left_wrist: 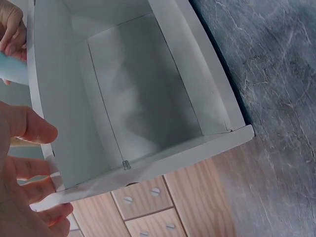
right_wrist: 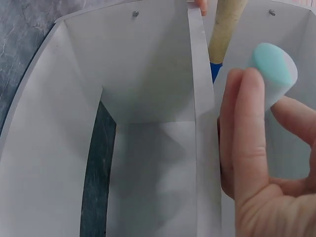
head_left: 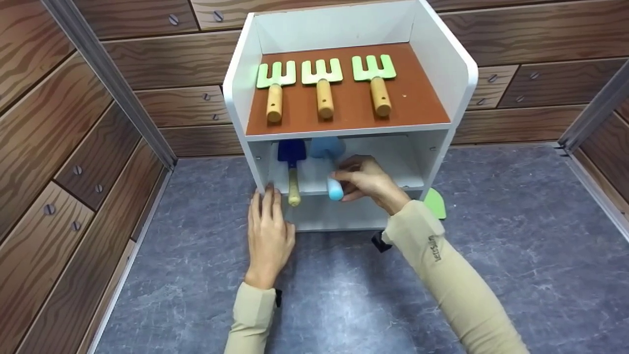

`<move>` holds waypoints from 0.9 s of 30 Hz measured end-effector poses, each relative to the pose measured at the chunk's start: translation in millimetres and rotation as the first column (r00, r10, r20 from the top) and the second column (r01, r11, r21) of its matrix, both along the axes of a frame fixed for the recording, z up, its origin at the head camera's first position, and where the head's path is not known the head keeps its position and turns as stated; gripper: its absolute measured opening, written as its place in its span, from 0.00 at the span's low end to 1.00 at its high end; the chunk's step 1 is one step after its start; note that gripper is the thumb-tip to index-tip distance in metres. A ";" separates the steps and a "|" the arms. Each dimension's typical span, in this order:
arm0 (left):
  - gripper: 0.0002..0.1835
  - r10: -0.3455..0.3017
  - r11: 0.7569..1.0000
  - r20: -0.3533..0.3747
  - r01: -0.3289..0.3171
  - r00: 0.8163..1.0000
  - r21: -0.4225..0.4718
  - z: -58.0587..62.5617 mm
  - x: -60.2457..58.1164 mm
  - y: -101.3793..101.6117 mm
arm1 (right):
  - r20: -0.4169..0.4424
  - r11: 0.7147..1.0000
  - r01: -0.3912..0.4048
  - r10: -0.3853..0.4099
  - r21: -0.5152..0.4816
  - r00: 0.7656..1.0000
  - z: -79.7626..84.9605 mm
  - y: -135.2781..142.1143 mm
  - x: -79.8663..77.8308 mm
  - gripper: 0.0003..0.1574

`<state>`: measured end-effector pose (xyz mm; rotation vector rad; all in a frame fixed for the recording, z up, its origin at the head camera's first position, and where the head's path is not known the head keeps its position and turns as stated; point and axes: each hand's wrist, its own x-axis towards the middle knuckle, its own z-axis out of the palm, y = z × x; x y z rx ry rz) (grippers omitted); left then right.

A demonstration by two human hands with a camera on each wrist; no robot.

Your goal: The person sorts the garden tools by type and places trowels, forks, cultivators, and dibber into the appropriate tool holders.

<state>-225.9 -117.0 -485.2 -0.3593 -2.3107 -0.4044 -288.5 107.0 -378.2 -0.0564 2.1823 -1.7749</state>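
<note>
A white shelf unit (head_left: 457, 64) stands on the grey floor. My right hand (head_left: 358, 183) reaches into its middle shelf and pinches the pale blue handle of a light blue toy shovel (head_left: 335, 189), whose handle end (right_wrist: 274, 64) shows between thumb and fingers (right_wrist: 247, 123). To the left of it lies a dark blue shovel (head_left: 292, 153) with a wooden handle (right_wrist: 227, 24). With straight fingers, my left hand (head_left: 268, 216) rests flat against the unit's left front edge (left_wrist: 44, 143) and holds nothing.
Three green toy rakes (head_left: 322, 78) with wooden handles lie side by side on the brown top shelf. The bottom compartment (left_wrist: 143, 89) looks bare. A green piece (head_left: 436, 202) pokes out behind the unit's right side. Wood-pattern walls close in the grey floor (head_left: 516, 246).
</note>
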 end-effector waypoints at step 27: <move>0.37 0.004 1.000 -0.002 -0.004 1.000 -0.008 1.1 0.4 0.3 | 0.060 0.986 -0.081 0.090 -0.149 0.994 -16.5 69.8 34.7 0.38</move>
